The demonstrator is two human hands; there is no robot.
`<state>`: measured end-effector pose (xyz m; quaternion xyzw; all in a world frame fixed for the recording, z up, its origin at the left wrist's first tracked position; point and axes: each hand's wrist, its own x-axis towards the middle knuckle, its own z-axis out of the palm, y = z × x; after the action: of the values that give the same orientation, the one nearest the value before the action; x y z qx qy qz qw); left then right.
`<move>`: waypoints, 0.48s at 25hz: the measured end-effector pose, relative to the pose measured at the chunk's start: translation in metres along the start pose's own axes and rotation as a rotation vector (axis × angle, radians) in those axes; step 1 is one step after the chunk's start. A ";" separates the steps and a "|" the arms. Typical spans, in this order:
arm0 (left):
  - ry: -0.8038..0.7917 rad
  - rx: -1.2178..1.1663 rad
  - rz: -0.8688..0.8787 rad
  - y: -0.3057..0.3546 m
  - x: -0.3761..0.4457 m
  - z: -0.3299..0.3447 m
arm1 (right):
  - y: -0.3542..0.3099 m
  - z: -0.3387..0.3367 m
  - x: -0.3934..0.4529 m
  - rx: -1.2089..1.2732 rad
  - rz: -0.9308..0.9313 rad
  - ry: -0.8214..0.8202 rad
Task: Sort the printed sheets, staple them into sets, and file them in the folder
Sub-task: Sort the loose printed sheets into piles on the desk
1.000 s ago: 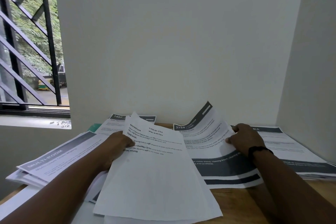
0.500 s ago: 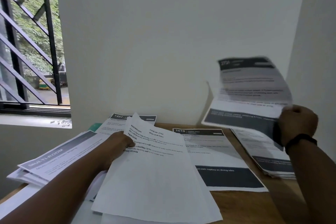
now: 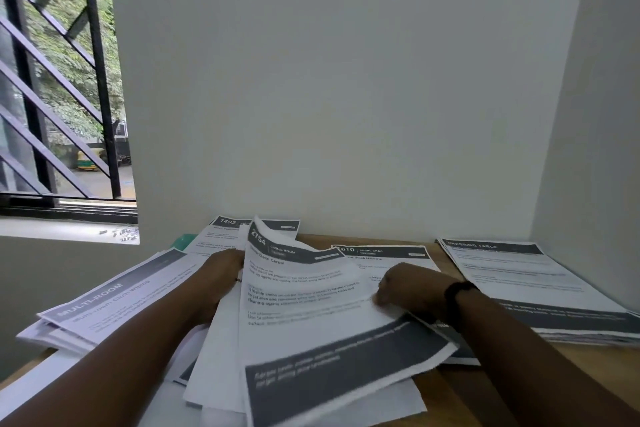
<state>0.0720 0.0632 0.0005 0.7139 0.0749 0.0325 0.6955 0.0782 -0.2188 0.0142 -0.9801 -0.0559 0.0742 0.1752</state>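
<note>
Sheet 2754 point(image 3: 304, 302) overlaps sheet 1610 point(image 3: 398, 256), stack point(image 3: 526, 277) right.

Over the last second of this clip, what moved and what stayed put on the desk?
The right hand lifted the white printed sheet headed 2754 off the centre pile, swung it up to the right, then brought it down left onto the white sheets held by the left hand, still gripping its edge. That uncovered the sheet headed 1610. The MULTI-ROOM stack, DRESSING TABLE stack and left hand stayed put.
</note>
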 end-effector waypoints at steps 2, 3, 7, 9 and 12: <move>-0.017 -0.119 0.022 -0.002 0.005 -0.001 | -0.005 0.007 0.001 -0.020 -0.007 -0.054; -0.028 -0.151 0.034 -0.001 0.005 0.000 | -0.008 0.007 -0.001 -0.034 -0.006 -0.068; -0.111 0.033 -0.005 -0.001 0.002 0.000 | -0.002 -0.004 -0.007 0.127 0.082 -0.014; -0.069 0.106 -0.021 -0.003 0.003 -0.002 | 0.016 -0.013 -0.006 0.131 0.126 0.145; -0.032 0.108 -0.015 -0.003 0.003 -0.002 | 0.052 -0.012 0.004 -0.099 0.239 0.280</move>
<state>0.0749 0.0656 -0.0027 0.7503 0.0706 0.0117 0.6572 0.0889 -0.2708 0.0067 -0.9880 0.0821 -0.0454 0.1229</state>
